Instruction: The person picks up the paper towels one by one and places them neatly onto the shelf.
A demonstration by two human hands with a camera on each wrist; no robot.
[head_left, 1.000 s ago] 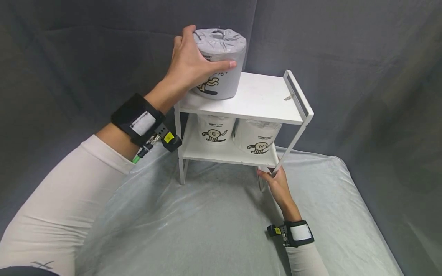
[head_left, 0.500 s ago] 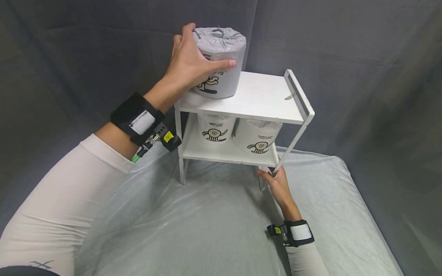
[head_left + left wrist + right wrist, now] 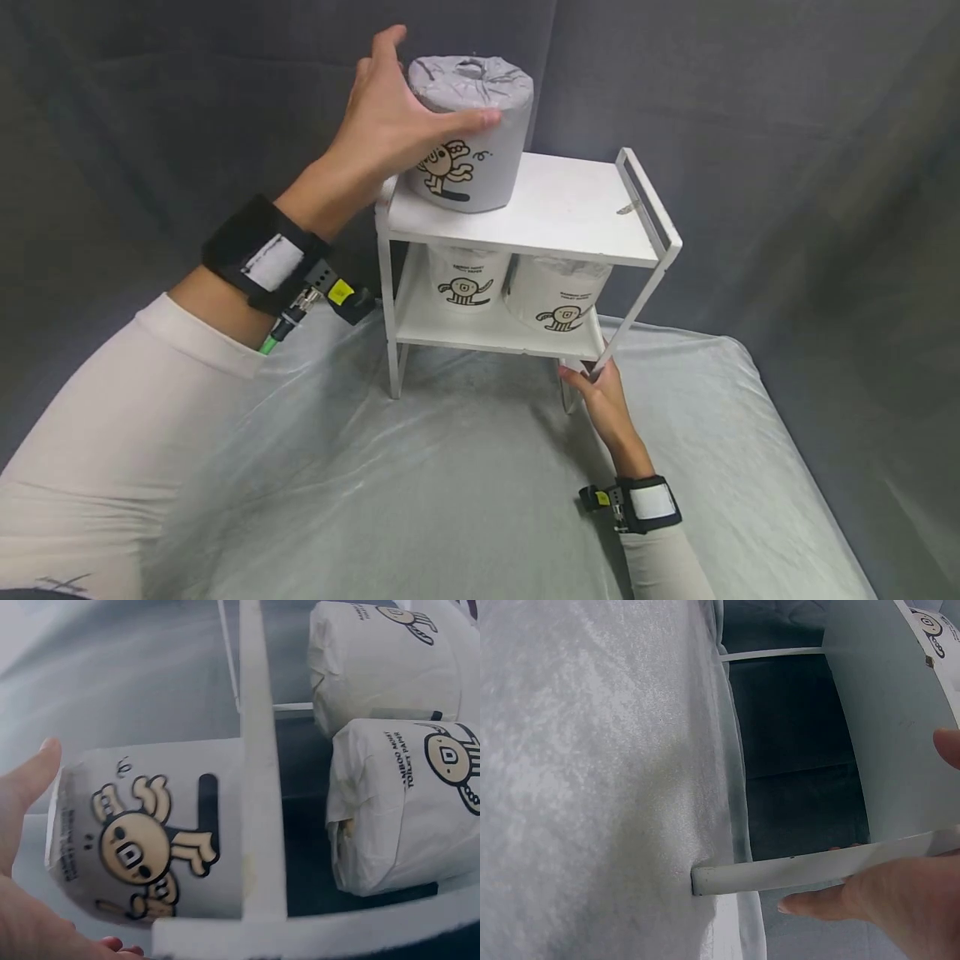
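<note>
A wrapped toilet paper roll [image 3: 487,167] stands upright at the left end of the top tier of a white two-tier shelf [image 3: 570,208]. Around its upper part, my left hand [image 3: 390,125] is spread, thumb across the front and fingers raised at the left. In the left wrist view, a gap shows between that hand and the roll's wrapper [image 3: 142,832]. My right hand [image 3: 603,404] grips the shelf's right front leg [image 3: 780,876] below the lower tier. Two more toilet paper rolls, a left one [image 3: 468,279] and a right one [image 3: 558,296], stand on the lower tier.
The shelf stands on a table covered with pale grey cloth [image 3: 450,483]. Dark grey fabric [image 3: 750,125] hangs behind and beside it. A raised side rail [image 3: 648,204] bounds the top tier on the right.
My left hand has loosened from the top roll and shifted left and slightly up, uncovering more of the printed figure. The roll stays on the top tier; my right hand keeps its grip.
</note>
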